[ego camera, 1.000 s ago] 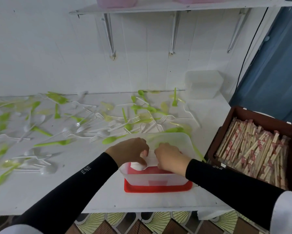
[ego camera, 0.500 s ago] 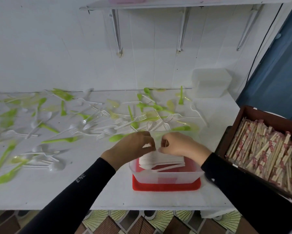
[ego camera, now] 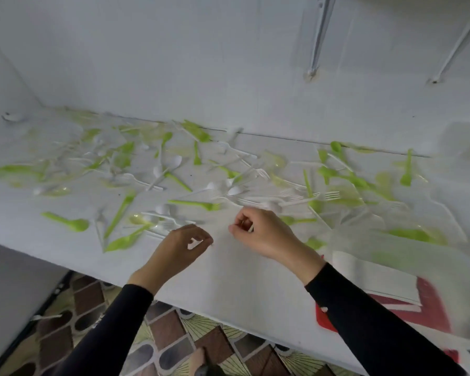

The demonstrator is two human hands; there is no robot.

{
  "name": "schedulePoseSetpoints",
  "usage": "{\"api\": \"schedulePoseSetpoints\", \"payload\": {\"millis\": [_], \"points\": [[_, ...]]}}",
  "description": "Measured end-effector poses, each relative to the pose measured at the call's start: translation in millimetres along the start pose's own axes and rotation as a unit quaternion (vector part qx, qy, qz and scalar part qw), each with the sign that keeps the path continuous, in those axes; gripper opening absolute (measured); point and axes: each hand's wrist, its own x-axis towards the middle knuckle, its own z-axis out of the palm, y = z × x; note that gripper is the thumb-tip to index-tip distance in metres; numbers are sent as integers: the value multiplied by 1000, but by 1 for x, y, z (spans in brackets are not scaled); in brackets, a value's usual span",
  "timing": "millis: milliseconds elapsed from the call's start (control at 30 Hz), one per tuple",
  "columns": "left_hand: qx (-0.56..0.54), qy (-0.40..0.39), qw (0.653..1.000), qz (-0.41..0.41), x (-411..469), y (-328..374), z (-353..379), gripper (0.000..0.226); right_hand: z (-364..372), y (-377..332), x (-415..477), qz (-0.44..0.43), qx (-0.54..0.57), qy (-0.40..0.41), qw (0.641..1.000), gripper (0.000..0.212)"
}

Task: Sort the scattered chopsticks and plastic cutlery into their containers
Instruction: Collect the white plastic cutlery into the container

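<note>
1. The left hand (ego camera: 182,248) and right hand (ego camera: 261,232) are apart with fingers curled. I cannot tell if either holds anything.
2. Cutlery (ego camera: 193,204) lies tangled on the table (ego camera: 228,280). The tub (ego camera: 432,256) sits on the right.
3. Pulling one fork could drag others off the edge.

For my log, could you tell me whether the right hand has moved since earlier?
Yes. The right hand was over the clear container; now it is left of it.
</note>
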Motion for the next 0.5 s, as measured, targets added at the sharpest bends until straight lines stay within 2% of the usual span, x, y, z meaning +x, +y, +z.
{"api": "schedulePoseSetpoints", "payload": {"millis": [100,167,267,367,433,500], "points": [[21,37,999,-17,-10,-55,-32,8,53,-13,39,21,-32,-37,999,9],[40,50,998,-27,-11,-83,-51,0,84,-19,63,22,-49,-32,998,18],[41,67,997,-15,-3,-114,-75,27,116,-22,91,0,-113,-25,993,34],[42,67,996,38,11,-132,-90,34,130,-24,110,7,-162,-36,986,26],[53,61,993,84,22,-136,-90,31,132,-26,117,14,-94,2,995,21],[58,47,985,154,28,-132,-81,29,124,-34,119,31,60,65,996,17]]}}
